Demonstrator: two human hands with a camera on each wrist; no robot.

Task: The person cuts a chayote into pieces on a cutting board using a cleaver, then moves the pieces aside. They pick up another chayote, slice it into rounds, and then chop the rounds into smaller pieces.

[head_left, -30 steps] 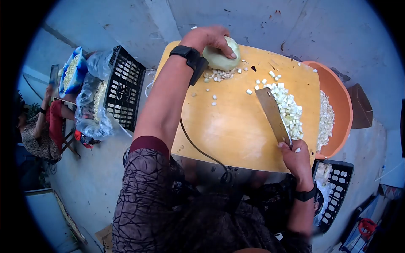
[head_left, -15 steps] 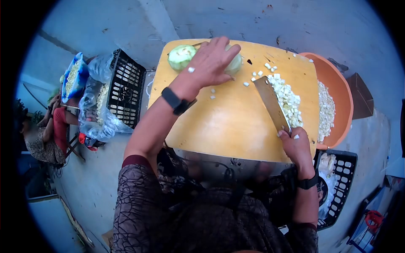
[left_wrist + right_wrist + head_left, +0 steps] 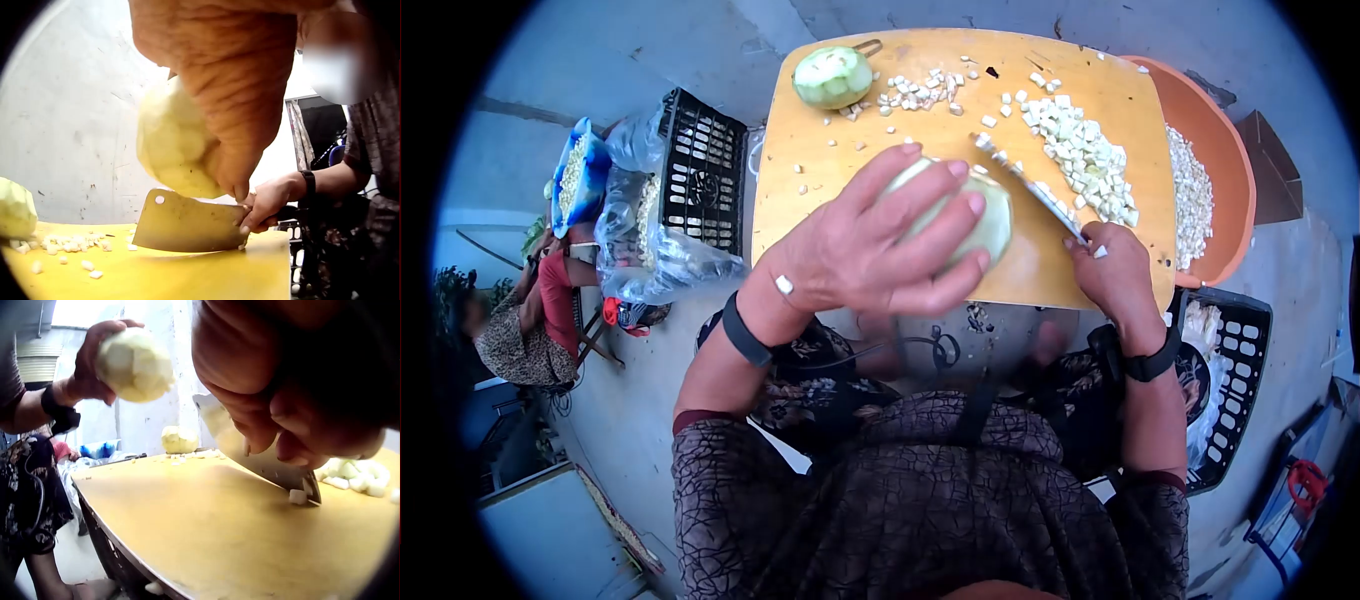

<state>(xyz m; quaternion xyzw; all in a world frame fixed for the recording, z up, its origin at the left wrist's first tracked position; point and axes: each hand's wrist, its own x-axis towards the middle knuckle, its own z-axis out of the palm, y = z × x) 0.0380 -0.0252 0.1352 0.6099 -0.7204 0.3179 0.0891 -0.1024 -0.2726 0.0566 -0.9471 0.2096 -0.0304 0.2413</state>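
My left hand [image 3: 865, 245] grips a peeled, pale-green round vegetable [image 3: 992, 218], fingers spread over it, raised above the yellow wooden tabletop [image 3: 830, 190]. In the right wrist view this vegetable [image 3: 134, 365] shows well clear of the surface. My right hand [image 3: 1115, 275] holds a cleaver [image 3: 187, 224] by its handle, blade low over the tabletop and seen nearly edge-on in the head view. White cubes [image 3: 1085, 160] lie heaped just beyond the blade. A second peeled vegetable [image 3: 832, 80] sits at the far left corner, beside smaller scattered pieces [image 3: 920, 92].
An orange basin [image 3: 1232, 170] of white pieces stands against the tabletop's right side. Left of it are a black crate [image 3: 700, 180], a plastic bag [image 3: 615, 255] and a blue bowl [image 3: 598, 160]. Another black crate [image 3: 1228, 400] is at lower right. Another person [image 3: 530, 330] sits far left.
My left hand has picked up one vegetable from the far side and brought it nearer, towards the cleaver. The blade has turned from lying flattish beside the cubes to nearly edge-on.
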